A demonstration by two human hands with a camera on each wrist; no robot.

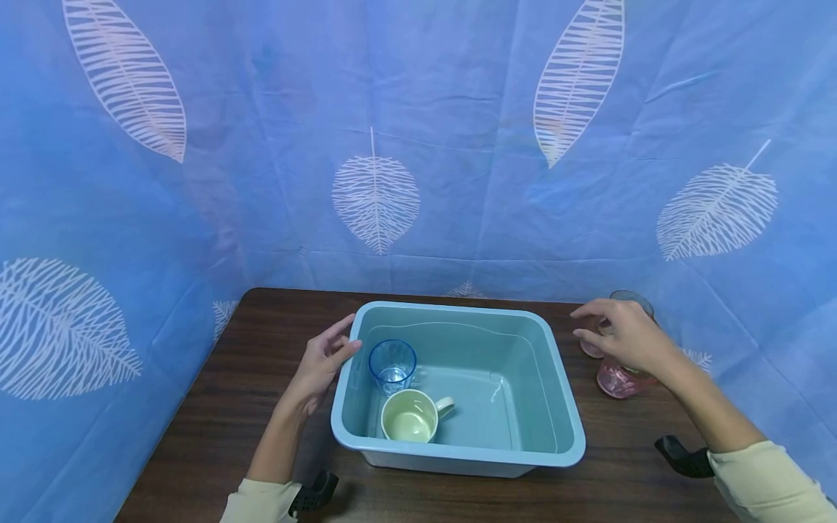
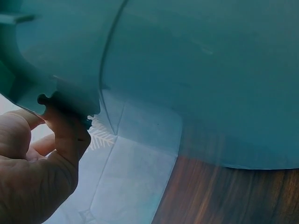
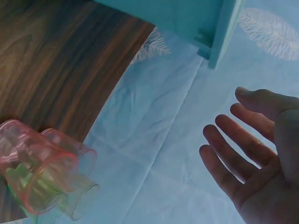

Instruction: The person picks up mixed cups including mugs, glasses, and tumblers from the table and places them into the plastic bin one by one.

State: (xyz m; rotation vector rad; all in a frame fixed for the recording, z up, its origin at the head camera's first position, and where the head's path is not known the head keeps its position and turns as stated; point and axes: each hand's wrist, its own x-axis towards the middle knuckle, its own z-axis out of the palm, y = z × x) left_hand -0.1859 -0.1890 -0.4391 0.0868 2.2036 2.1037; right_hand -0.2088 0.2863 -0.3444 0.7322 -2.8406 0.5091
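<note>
Leaf-printed blue cloth (image 1: 451,196) backs the dark worktop (image 1: 209,443). The left hand (image 1: 320,365) grips the tub (image 1: 458,455); inside, a blue glass (image 1: 393,367) stands beside a green mug (image 1: 409,420), and tugging might knock them together. The right hand (image 1: 629,335), loosely spread and empty, hovers near coloured glasses (image 3: 46,175); brushing them could topple some.

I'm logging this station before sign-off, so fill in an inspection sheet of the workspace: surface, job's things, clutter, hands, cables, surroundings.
Surface: dark wood-grain table.
Job's things: blue-green basin holding an upright blue glass and pale green cup; tinted glasses bunched to its right, exact count unclear.
Clutter: nothing seen.
Left hand: grips the basin at its left side.
Right hand: near the tinted glasses, fingers relaxed, holding nothing.
Cables: nothing seen.
Surroundings: blue cloth with white leaf prints beyond the table.
</note>
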